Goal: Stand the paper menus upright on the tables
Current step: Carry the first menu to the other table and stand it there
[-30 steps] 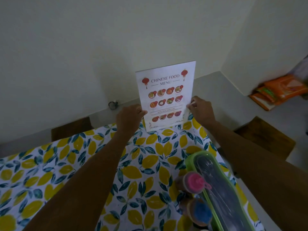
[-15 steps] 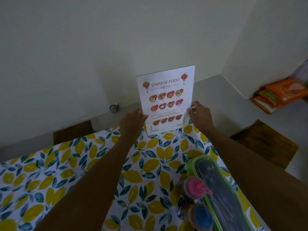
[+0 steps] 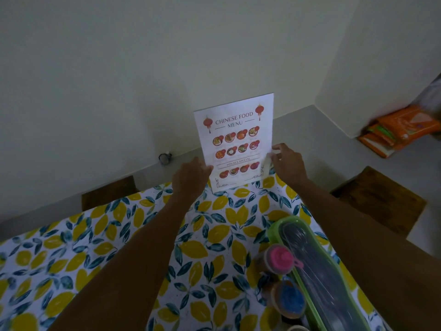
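Observation:
A white paper menu [image 3: 235, 139] headed "Chinese Food Menu" stands upright at the far edge of the table [image 3: 119, 235], which wears a lemon-print cloth. The menu's bottom edge rests on the cloth. My left hand [image 3: 191, 177] pinches its lower left edge. On the lower right edge is my right hand [image 3: 286, 161], fingers slightly spread and fingertips on the paper. Both arms reach across the table from the near side.
A green lidded container [image 3: 317, 271] lies at the near right of the table, with a pink-capped bottle [image 3: 279, 258] and a blue-capped bottle [image 3: 290, 298] beside it. Wooden seats [image 3: 108, 192] [image 3: 379, 201] stand beyond the table. Orange packets [image 3: 401, 130] lie on the floor at right.
The menu stays upright in the same spot on the table's far edge. My right hand's fingers have loosened and spread a little along its right edge. The left hand barely moved.

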